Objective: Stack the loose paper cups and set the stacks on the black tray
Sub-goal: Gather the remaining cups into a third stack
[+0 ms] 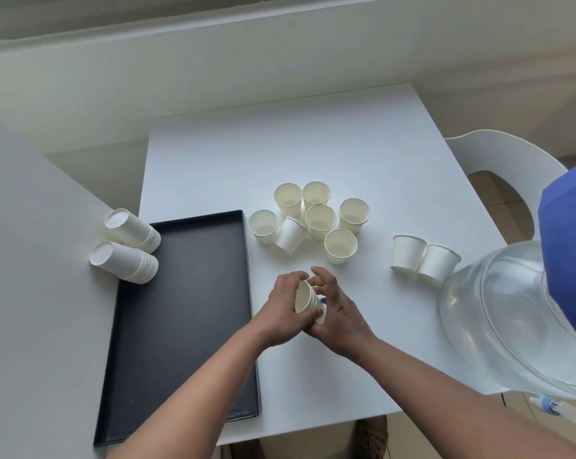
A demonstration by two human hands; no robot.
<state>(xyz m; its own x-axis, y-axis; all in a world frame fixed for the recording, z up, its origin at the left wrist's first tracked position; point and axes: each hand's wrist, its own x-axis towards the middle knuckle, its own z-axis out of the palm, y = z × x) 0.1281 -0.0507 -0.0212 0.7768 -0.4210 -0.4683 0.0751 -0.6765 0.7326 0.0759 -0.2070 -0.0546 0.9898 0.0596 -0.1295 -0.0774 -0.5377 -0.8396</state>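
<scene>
My left hand (285, 309) and my right hand (338, 308) meet near the table's middle, both closed around a small stack of white paper cups (305, 297) tilted on its side, mouth toward me. Beyond them stands a cluster of several loose cups (319, 220), most upright, one tipped over (291, 234). Two upside-down cups (424, 258) sit to the right. The black tray (187, 313) lies left of my hands. Two finished stacks (131, 246) rest upside down at the tray's far left corner.
A large clear water bottle with a blue cap (518, 313) lies at the table's right edge. A white chair (498, 160) stands behind it. A second white surface (31, 260) adjoins the tray's left side.
</scene>
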